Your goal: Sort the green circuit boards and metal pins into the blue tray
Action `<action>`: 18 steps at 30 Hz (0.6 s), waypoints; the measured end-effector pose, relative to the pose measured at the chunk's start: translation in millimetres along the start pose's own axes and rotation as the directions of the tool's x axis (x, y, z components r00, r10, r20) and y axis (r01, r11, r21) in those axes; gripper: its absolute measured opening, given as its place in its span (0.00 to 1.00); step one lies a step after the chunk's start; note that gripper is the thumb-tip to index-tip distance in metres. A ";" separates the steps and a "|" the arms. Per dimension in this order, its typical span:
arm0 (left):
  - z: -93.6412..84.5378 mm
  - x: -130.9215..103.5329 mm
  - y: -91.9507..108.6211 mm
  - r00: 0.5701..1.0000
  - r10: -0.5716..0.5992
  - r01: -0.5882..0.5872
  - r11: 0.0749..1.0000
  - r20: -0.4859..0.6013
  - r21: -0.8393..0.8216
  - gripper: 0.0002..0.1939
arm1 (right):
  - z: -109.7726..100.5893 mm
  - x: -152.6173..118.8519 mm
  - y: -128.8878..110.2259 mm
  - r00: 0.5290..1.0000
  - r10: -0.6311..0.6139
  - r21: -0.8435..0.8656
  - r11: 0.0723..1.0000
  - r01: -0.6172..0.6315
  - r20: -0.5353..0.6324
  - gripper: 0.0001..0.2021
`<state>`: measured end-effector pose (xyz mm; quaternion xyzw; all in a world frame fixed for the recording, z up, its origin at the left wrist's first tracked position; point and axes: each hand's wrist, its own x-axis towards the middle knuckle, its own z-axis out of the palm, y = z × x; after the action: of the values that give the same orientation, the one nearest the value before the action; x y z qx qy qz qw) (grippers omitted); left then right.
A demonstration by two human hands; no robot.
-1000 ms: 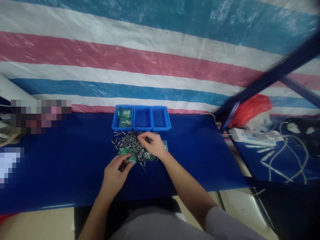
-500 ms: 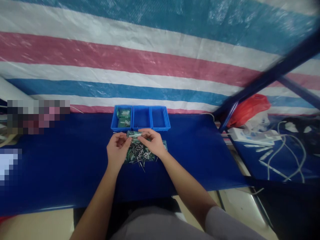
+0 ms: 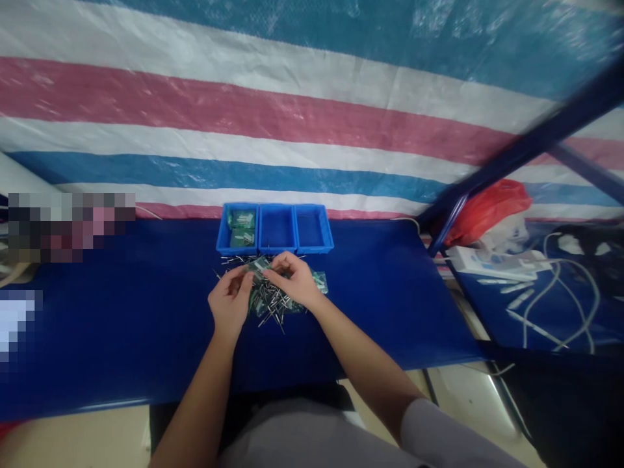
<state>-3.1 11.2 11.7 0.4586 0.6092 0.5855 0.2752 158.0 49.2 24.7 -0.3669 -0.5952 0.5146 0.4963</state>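
Observation:
Between my two hands is a small green-and-clear packet [image 3: 259, 265]. My left hand [image 3: 231, 296] pinches its left side and my right hand [image 3: 297, 279] pinches its right side, fingers closed. Beneath them lies a loose pile of thin metal pieces [image 3: 275, 304] over more green packets [image 3: 319, 281]. Behind the hands stand three joined blue bins. The left bin [image 3: 221, 234] holds green packets; nothing shows inside the middle bin [image 3: 277, 229] or the right bin [image 3: 312, 231].
The blue table [image 3: 121, 325] reaches left and right. A striped sheet [image 3: 292, 117] hangs behind it. At right are a dark blue metal post [image 3: 448, 224], a red bag [image 3: 492, 211], a white power strip [image 3: 480, 262] and loose cables [image 3: 592, 299].
The packet between my hands has tilted and dropped slightly at its left side. My fingers have shifted a little, and more metal pieces show behind them.

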 end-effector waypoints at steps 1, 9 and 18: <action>-0.1 -0.2 -0.9 1.000 0.002 -0.002 1.000 0.000 0.000 0.20 | -0.9 0.5 -1.6 1.000 -0.003 -0.019 1.000 0.002 -0.019 0.11; -2.0 1.4 1.7 0.993 0.113 -0.115 0.992 0.034 0.055 0.17 | -3.5 4.1 -5.0 0.998 -0.003 -0.111 0.994 -0.004 -0.064 0.11; -2.9 -7.4 2.8 0.994 0.097 -0.091 0.991 -0.052 0.102 0.16 | -3.8 3.0 -10.2 0.992 -0.126 -0.121 0.985 0.124 -0.010 0.07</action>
<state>-1.8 3.0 13.4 0.4830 0.6229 0.5796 0.2068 161.7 50.9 35.2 -0.3625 -0.6425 0.4423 0.5100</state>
